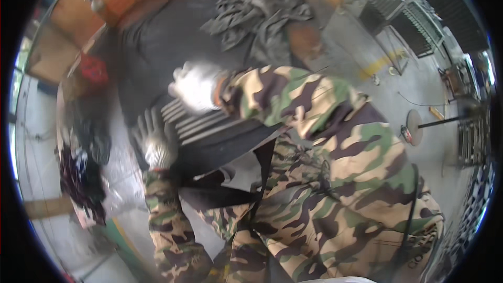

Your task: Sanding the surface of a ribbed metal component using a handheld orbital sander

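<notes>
Slim, straight grey strips [210, 132] lie side by side near your black-covered bench's [157, 47] near edge, long axes slanting away rightward. Your gloved left hand [155, 137] fans its fingers by their left ends; your gloved right hand [196, 86] blurs over the farther strips, grip unclear. Smooth cover stretches beyond toward crumpled grey fabric [262, 13].

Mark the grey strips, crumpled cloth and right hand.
Grey strips [209, 132], head view: middle of the nearest strip.
Crumpled cloth [259, 13], head view: central folds.
Right hand [196, 86], head view: back of the glove.
</notes>
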Available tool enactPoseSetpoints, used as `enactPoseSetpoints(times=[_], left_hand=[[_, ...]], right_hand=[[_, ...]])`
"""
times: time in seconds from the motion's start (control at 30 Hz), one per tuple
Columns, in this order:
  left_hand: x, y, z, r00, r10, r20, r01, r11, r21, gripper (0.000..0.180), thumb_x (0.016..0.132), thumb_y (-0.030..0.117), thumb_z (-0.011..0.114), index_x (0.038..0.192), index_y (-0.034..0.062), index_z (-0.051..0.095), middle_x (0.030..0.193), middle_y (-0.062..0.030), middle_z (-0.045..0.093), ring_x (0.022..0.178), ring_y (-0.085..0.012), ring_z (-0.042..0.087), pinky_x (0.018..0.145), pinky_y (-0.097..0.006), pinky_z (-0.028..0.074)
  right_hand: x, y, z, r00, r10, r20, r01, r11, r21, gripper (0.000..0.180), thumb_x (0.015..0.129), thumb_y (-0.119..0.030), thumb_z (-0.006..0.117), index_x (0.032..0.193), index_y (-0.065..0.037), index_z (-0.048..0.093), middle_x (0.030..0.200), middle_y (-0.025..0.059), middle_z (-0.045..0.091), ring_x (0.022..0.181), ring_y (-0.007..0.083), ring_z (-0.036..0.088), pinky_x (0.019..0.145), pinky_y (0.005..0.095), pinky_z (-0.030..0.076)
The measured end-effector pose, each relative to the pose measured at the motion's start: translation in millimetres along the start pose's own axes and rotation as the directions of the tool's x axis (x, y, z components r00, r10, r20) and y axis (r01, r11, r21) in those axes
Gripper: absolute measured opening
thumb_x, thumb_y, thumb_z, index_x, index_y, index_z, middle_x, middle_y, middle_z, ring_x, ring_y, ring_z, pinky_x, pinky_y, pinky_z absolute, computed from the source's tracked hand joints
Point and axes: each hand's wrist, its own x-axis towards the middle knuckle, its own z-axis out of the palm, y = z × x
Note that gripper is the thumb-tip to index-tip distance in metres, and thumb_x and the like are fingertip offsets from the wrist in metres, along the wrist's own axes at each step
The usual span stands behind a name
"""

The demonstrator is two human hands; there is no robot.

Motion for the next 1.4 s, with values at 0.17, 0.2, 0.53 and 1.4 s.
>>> enactPoseSetpoints(times=[0.17, 0.2, 0.53, 1.4], left_hand=[[-4.4, 1.2, -11.4, 0.995, -0.017, 0.101, 0.022, 0.999, -0.046, 0.062, 0.112, 0.038, 0.047, 0.165, 0.0046, 0.045, 0.167, -0.0259, 0.046, 0.156, -0.0499, 0.037, 0.130, -0.064, 0.019], [-8.5, -1.0, -11.7, 0.995, -0.023, 0.095, 0.028, 0.998, -0.049, 0.062, 0.112, 0.037, 0.047, 0.165, 0.0051, 0.045, 0.167, -0.0255, 0.046, 0.156, -0.0497, 0.037, 0.130, -0.063, 0.018], [-8.0, -0.9, -19.3, 0.998, -0.019, -0.063, 0.019, 1.000, 0.008, 0.064, 0.100, 0.043, 0.065, 0.150, 0.0053, 0.058, 0.154, -0.0207, 0.060, 0.145, -0.0467, 0.050, 0.121, -0.064, 0.030], [-15.7, -19.6, -70.1, 0.998, 0.064, 0.018, -0.058, 0.975, -0.215, 0.103, 0.065, 0.055, 0.087, 0.149, 0.0061, 0.054, 0.149, -0.0164, 0.055, 0.145, -0.0426, 0.045, 0.119, -0.060, 0.034]], right_hand=[[5.1, 27.2, -7.7, 0.993, 0.105, -0.056, -0.110, 0.991, -0.079, 0.024, 0.091, -0.024, 0.073, 0.110, -0.012, 0.081, 0.119, 0.0133, 0.075, 0.115, 0.0312, 0.073, 0.087, 0.0463, 0.062], [4.4, 33.1, -7.1, 0.992, 0.093, -0.082, -0.099, 0.992, -0.078, 0.024, 0.089, -0.023, 0.075, 0.110, -0.012, 0.081, 0.112, 0.0129, 0.076, 0.107, 0.0309, 0.076, 0.080, 0.0449, 0.063], [-109.0, 143.5, -49.6, 0.868, 0.063, -0.493, -0.104, 0.993, -0.055, 0.018, 0.092, -0.027, 0.072, 0.097, -0.009, 0.074, 0.094, 0.0141, 0.074, 0.081, 0.0344, 0.074, 0.075, 0.0490, 0.061], [-172.5, 79.8, -27.0, 0.826, 0.134, -0.548, -0.035, 0.982, 0.188, 0.032, 0.083, -0.016, 0.087, 0.112, -0.008, 0.075, 0.103, 0.0117, 0.072, 0.088, 0.0283, 0.073, 0.080, 0.0384, 0.061]])
